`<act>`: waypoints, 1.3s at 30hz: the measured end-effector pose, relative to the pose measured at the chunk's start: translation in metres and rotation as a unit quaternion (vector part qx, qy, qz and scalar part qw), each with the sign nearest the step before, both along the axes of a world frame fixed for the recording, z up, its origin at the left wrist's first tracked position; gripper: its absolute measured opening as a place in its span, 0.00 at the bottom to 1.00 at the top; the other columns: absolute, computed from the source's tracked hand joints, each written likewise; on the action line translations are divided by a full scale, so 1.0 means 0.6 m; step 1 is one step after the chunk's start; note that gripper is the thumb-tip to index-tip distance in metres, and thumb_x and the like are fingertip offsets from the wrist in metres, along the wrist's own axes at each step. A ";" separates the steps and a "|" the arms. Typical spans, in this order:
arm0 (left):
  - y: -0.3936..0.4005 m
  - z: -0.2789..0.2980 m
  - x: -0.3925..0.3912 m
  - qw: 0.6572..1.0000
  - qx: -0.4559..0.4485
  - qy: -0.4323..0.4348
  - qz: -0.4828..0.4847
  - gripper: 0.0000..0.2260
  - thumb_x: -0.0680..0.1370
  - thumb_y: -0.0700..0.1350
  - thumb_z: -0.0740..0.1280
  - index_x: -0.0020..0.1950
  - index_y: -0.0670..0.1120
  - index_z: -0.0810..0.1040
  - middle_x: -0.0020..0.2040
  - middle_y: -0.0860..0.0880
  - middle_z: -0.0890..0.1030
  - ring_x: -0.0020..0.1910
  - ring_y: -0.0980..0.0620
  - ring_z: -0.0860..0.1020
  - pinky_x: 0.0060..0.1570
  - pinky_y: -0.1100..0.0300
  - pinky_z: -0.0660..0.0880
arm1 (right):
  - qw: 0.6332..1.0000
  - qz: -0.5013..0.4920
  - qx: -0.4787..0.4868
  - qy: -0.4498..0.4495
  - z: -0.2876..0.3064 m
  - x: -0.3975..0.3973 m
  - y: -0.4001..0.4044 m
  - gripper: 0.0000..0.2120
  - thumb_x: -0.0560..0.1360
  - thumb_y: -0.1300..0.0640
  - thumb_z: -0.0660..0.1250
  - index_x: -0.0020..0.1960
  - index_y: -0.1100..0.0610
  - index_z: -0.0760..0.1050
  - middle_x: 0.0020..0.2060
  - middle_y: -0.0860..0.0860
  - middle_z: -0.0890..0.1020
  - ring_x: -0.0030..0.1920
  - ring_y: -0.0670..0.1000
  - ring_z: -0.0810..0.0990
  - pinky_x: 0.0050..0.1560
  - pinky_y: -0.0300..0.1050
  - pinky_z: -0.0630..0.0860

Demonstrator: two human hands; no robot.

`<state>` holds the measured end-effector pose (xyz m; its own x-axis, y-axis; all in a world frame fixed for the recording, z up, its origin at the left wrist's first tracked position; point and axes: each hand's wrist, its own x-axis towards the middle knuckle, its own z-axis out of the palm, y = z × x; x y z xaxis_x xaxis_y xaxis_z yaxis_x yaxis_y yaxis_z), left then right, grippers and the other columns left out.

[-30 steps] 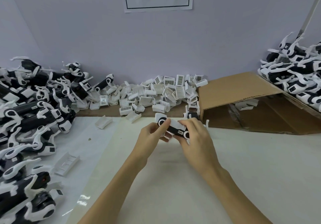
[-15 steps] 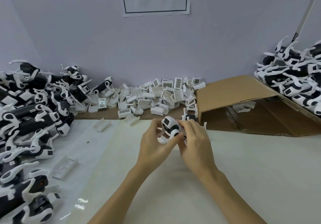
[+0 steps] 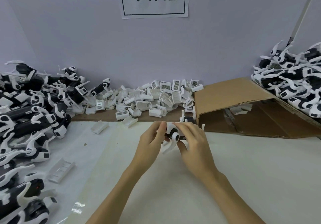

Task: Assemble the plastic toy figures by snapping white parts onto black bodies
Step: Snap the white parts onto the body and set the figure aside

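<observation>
At the frame centre, the left hand [image 3: 150,141] and the right hand [image 3: 194,142] both gripped one toy figure [image 3: 172,135] with curled fingers.

Toy figure [image 3: 172,136]: turned end-on between the hands, where a second ago it was held lengthwise. White leg now hung below it. Left hand [image 3: 150,141]: thumb and fingertips shifted to its top. Right hand [image 3: 192,140]: wrapped closer over it.
</observation>
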<state>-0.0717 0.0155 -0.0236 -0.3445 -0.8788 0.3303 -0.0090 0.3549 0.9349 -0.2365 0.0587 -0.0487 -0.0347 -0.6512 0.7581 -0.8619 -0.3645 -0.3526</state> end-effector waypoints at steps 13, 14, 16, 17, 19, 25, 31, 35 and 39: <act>-0.034 0.000 0.037 0.993 0.108 0.037 -0.031 0.18 0.76 0.62 0.72 0.57 0.52 0.87 0.49 0.46 0.88 0.49 0.51 0.85 0.57 0.51 0.73 | 0.916 0.142 0.272 -0.258 0.009 -0.009 0.002 0.25 0.80 0.36 0.64 0.75 0.40 0.70 0.67 0.42 0.78 0.52 0.45 0.84 0.56 0.40 0.80; -0.039 0.000 0.044 0.990 0.124 0.052 -0.037 0.19 0.77 0.61 0.72 0.58 0.49 0.87 0.48 0.45 0.88 0.48 0.51 0.84 0.57 0.51 0.72 | 0.896 0.155 0.286 -0.300 0.009 -0.011 0.000 0.25 0.79 0.36 0.66 0.73 0.42 0.73 0.62 0.45 0.83 0.49 0.48 0.86 0.52 0.44 0.83; -0.048 -0.002 0.058 0.984 0.147 0.082 -0.053 0.20 0.77 0.60 0.71 0.56 0.46 0.88 0.44 0.44 0.85 0.46 0.48 0.83 0.55 0.51 0.71 | 0.858 0.179 0.297 -0.379 0.012 -0.007 -0.003 0.26 0.75 0.37 0.70 0.69 0.48 0.77 0.54 0.50 0.87 0.51 0.51 0.87 0.50 0.47 0.85; -0.053 -0.004 0.064 0.982 0.154 0.089 -0.064 0.20 0.77 0.61 0.71 0.55 0.45 0.88 0.43 0.44 0.83 0.46 0.46 0.83 0.54 0.51 0.71 | 0.841 0.189 0.304 -0.406 0.013 -0.004 -0.004 0.26 0.74 0.37 0.72 0.67 0.49 0.80 0.53 0.51 0.87 0.52 0.52 0.87 0.50 0.47 0.85; -0.057 -0.008 0.072 0.981 0.161 0.074 -0.082 0.24 0.79 0.62 0.68 0.55 0.42 0.87 0.43 0.42 0.81 0.48 0.43 0.84 0.56 0.49 0.73 | 0.819 0.206 0.319 -0.430 0.014 0.000 -0.006 0.24 0.73 0.36 0.75 0.60 0.52 0.85 0.50 0.53 0.87 0.51 0.52 0.87 0.52 0.47 0.83; -0.055 -0.010 0.066 0.977 0.195 0.009 -0.086 0.27 0.82 0.65 0.67 0.61 0.41 0.87 0.48 0.40 0.85 0.50 0.36 0.86 0.54 0.48 0.78 | 0.778 0.219 0.340 -0.482 0.011 -0.008 -0.004 0.38 0.72 0.33 0.73 0.60 0.68 0.81 0.49 0.64 0.81 0.52 0.57 0.83 0.61 0.56 0.80; -0.063 -0.021 0.069 0.969 0.207 0.049 -0.124 0.33 0.81 0.67 0.65 0.66 0.39 0.83 0.56 0.38 0.85 0.49 0.42 0.84 0.54 0.47 0.78 | 0.724 0.260 0.414 -0.487 0.023 -0.020 0.009 0.36 0.74 0.39 0.77 0.55 0.75 0.78 0.49 0.65 0.80 0.53 0.62 0.83 0.58 0.52 0.82; -0.085 -0.029 0.075 0.956 0.237 0.166 -0.044 0.34 0.82 0.68 0.55 0.71 0.44 0.81 0.58 0.40 0.86 0.50 0.43 0.83 0.51 0.47 0.78 | 0.669 0.271 0.414 -0.554 0.083 -0.034 0.001 0.35 0.75 0.44 0.77 0.67 0.73 0.76 0.53 0.69 0.80 0.53 0.61 0.83 0.57 0.56 0.83; -0.101 -0.034 0.086 0.964 0.206 0.166 -0.001 0.33 0.83 0.67 0.54 0.64 0.42 0.84 0.57 0.37 0.86 0.48 0.40 0.84 0.49 0.47 0.78 | 0.540 0.388 0.123 -0.737 0.219 -0.106 -0.041 0.41 0.74 0.45 0.76 0.77 0.67 0.67 0.73 0.70 0.71 0.64 0.65 0.80 0.61 0.54 0.83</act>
<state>-0.0201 -0.0450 -0.0439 -0.2811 -0.9586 0.0462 0.3155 -0.0468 0.9478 -0.2998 0.0342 0.0828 -0.1268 -0.9776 0.1680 0.7991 -0.2010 -0.5666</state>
